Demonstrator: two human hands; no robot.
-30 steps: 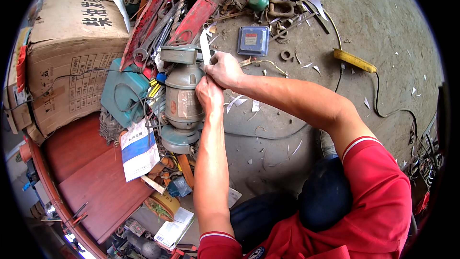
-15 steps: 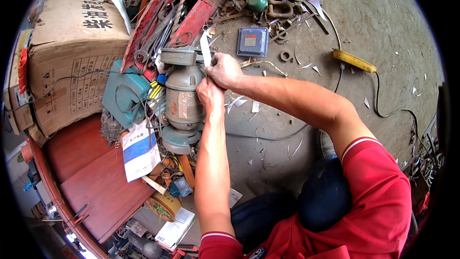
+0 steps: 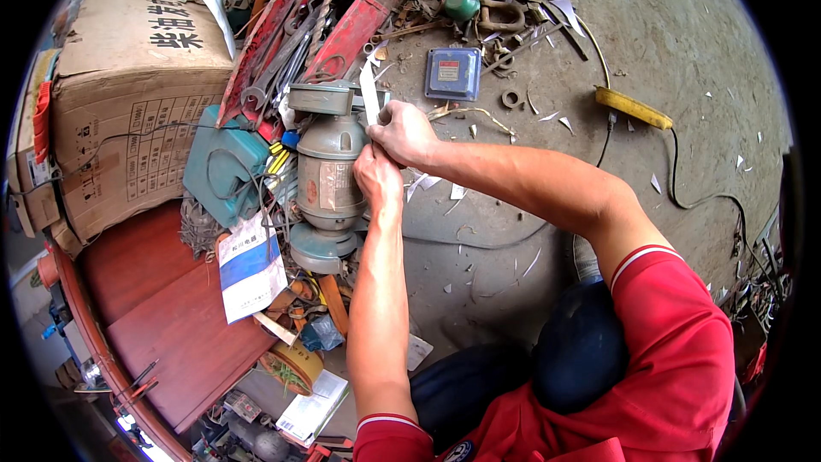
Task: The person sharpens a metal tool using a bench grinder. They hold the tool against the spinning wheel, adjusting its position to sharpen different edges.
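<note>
A narrow white strip of paper (image 3: 369,91) stands up from between my two hands, which are close together. My right hand (image 3: 405,133) is closed on the strip, its fingers curled and the thumb pressed in. Just below it, my left hand (image 3: 379,173) is closed too, with its fingertips turned away; what they pinch is hidden. Left of my hands stands a grey-green bench grinder (image 3: 329,180), a rounded motor body with a pale label and a guarded wheel housing (image 3: 321,98) at its far end. My left hand is right beside the motor body.
A large cardboard box (image 3: 137,111) and a teal plastic case (image 3: 224,162) are at the left. Beyond the grinder lies a red metal toolbox (image 3: 278,34) with wrenches. A blue square box (image 3: 452,74), a yellow power strip (image 3: 633,108) and paper scraps lie on the floor.
Almost nothing differs. My hands and the paper strip stay in nearly the same place beside the grinder; the whole view has shifted very slightly.
</note>
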